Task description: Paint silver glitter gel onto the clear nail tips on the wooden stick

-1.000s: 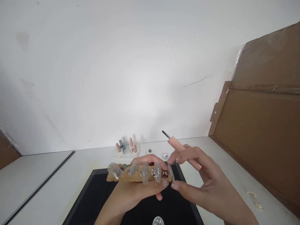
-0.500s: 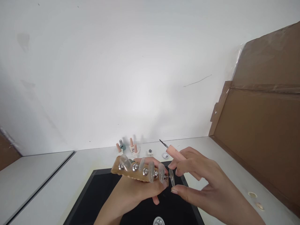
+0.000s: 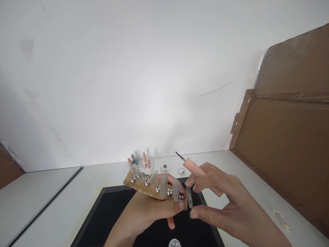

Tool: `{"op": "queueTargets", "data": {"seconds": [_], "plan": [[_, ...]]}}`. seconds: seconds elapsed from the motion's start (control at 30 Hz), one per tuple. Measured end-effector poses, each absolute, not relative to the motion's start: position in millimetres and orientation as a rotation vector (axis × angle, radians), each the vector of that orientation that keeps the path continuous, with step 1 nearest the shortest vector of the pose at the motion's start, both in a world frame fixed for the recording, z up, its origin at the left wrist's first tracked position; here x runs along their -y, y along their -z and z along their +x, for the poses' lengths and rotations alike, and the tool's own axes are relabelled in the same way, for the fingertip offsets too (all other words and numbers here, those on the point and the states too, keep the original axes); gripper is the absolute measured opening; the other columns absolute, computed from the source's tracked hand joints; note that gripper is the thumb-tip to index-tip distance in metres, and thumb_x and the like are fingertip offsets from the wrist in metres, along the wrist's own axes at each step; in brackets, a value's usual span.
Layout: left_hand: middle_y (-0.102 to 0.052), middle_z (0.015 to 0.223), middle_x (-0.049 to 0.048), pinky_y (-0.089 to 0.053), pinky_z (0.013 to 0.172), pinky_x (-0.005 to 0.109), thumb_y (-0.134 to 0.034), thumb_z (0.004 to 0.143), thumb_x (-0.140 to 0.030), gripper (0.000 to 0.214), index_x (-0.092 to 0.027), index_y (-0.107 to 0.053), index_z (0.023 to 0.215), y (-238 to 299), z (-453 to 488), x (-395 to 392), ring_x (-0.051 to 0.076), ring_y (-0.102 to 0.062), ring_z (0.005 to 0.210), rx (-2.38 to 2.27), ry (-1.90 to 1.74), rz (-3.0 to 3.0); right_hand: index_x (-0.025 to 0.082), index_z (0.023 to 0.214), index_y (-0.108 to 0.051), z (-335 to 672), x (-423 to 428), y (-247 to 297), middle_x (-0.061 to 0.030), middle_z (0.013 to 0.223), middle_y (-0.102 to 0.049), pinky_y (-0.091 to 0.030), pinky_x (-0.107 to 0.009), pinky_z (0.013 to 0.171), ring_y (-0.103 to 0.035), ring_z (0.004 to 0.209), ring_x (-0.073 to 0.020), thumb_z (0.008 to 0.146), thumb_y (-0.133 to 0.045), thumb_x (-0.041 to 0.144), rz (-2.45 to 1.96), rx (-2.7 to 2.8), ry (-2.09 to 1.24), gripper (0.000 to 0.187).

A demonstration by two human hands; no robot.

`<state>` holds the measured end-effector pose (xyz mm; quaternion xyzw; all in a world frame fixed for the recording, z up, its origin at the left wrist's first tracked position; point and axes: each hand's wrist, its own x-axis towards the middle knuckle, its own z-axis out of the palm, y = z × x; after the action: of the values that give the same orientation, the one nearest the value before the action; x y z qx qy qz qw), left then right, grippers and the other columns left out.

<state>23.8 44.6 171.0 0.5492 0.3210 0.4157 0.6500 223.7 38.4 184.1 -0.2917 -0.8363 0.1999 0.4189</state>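
Note:
My left hand (image 3: pixel 151 211) grips a tan holder strip (image 3: pixel 144 185) that carries several clear nail tips on silver studs, raised above a black mat (image 3: pixel 110 219). My right hand (image 3: pixel 226 206) holds a pink-handled polish brush (image 3: pixel 191 165) between its upper fingers, bristle pointing up and left. That hand's forefinger and thumb pinch the rightmost clear nail tip (image 3: pixel 189 197) at the strip's right end.
Small nail polish bottles (image 3: pixel 144 162) and tiny jars (image 3: pixel 181 170) stand at the back of the white table (image 3: pixel 64 206) by the wall. A large brown cardboard sheet (image 3: pixel 288 137) leans at the right. A clear tip on a stud (image 3: pixel 174 243) lies at the mat's front edge.
The strip has tilted, its left end rising and its right end dropping. My right hand has moved slightly down with the pinched tip, brush still in hand.

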Motion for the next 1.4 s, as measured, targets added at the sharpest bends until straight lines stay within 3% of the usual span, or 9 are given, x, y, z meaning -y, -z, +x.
{"op": "queueTargets", "data": {"seconds": [0.23,0.37,0.47,0.57,0.67,0.8,0.97,1.23,1.4], "plan": [[-0.064,0.068,0.0004,-0.049,0.042,0.015,-0.078,0.068,-0.022,0.015,-0.017,-0.069,0.079,-174,23,-42,0.010,-0.055,0.057,-0.676,-0.958,1.256,0.035,0.096,-0.056,233,-40,-185,-0.0004,0.095,-0.065,-0.055,-0.028,0.063,-0.062,0.103,-0.0251,0.075,-0.075,0.026,-0.678,1.981,-0.550,0.030],[-0.066,0.074,0.0019,-0.051,0.048,0.018,-0.076,0.071,-0.024,0.014,-0.017,-0.069,0.081,-177,21,-43,0.010,-0.057,0.060,-0.698,-0.954,1.322,0.034,0.101,-0.058,236,-36,-186,0.0001,0.091,-0.067,-0.054,-0.035,0.086,-0.064,0.100,-0.0211,0.090,-0.057,0.021,-0.630,1.845,-0.544,0.017],[-0.066,0.079,0.0007,-0.052,0.055,0.021,-0.076,0.072,-0.028,0.021,-0.020,-0.068,0.090,-179,20,-43,0.010,-0.058,0.058,-0.760,-0.990,1.362,0.031,0.110,-0.060,237,-37,-185,0.0003,0.080,-0.069,-0.049,-0.039,0.095,-0.067,0.084,-0.0174,0.096,-0.047,0.020,-0.568,1.761,-0.546,0.022],[-0.067,0.084,0.0000,-0.053,0.063,0.025,-0.072,0.075,-0.034,0.024,-0.023,-0.066,0.096,-180,20,-42,0.010,-0.062,0.059,-0.856,-1.010,1.389,0.031,0.113,-0.064,238,-43,-182,-0.0027,0.097,-0.072,-0.056,-0.036,0.075,-0.062,0.057,-0.0121,0.095,-0.051,0.024,-0.449,1.649,-0.513,0.023],[-0.066,0.085,-0.0003,-0.052,0.068,0.028,-0.069,0.079,-0.035,0.021,-0.023,-0.065,0.096,-181,20,-42,0.012,-0.065,0.061,-0.904,-1.008,1.416,0.031,0.096,-0.070,239,-49,-181,-0.0020,0.100,-0.072,-0.053,-0.030,0.056,-0.060,0.054,-0.0116,0.092,-0.056,0.028,-0.380,1.539,-0.504,0.015],[-0.065,0.087,-0.0012,-0.051,0.074,0.030,-0.067,0.080,-0.039,0.021,-0.025,-0.065,0.095,-179,18,-43,0.012,-0.065,0.061,-0.907,-1.022,1.457,0.028,0.080,-0.070,240,-49,-182,-0.0034,0.078,-0.072,-0.051,-0.036,0.067,-0.063,0.076,-0.0211,0.090,-0.057,0.033,-0.448,1.486,-0.524,0.017],[-0.066,0.085,-0.0033,-0.049,0.082,0.031,-0.066,0.080,-0.038,0.018,-0.027,-0.065,0.095,-176,15,-43,0.011,-0.066,0.061,-0.904,-1.022,1.501,0.027,0.083,-0.069,237,-49,-183,-0.0026,0.077,-0.070,-0.048,-0.035,0.064,-0.059,0.066,-0.0180,0.090,-0.058,0.032,-0.403,1.604,-0.529,0.015],[-0.060,0.075,-0.0025,-0.052,0.064,0.026,-0.068,0.080,-0.030,0.014,-0.024,-0.067,0.093,-184,13,-40,0.013,-0.063,0.062,-0.800,-1.004,1.429,0.028,0.096,-0.066,233,-51,-181,-0.0030,0.072,-0.068,-0.049,-0.036,0.060,-0.059,0.063,-0.0190,0.090,-0.057,0.031,-0.362,1.740,-0.518,0.011],[-0.058,0.072,-0.0014,-0.052,0.061,0.026,-0.068,0.080,-0.027,0.017,-0.022,-0.066,0.096,-183,11,-39,0.014,-0.063,0.063,-0.773,-1.001,1.399,0.030,0.099,-0.066,232,-51,-180,-0.0037,0.074,-0.066,-0.049,-0.035,0.059,-0.059,0.064,-0.0187,0.089,-0.058,0.030,-0.314,1.762,-0.516,0.013]]}}
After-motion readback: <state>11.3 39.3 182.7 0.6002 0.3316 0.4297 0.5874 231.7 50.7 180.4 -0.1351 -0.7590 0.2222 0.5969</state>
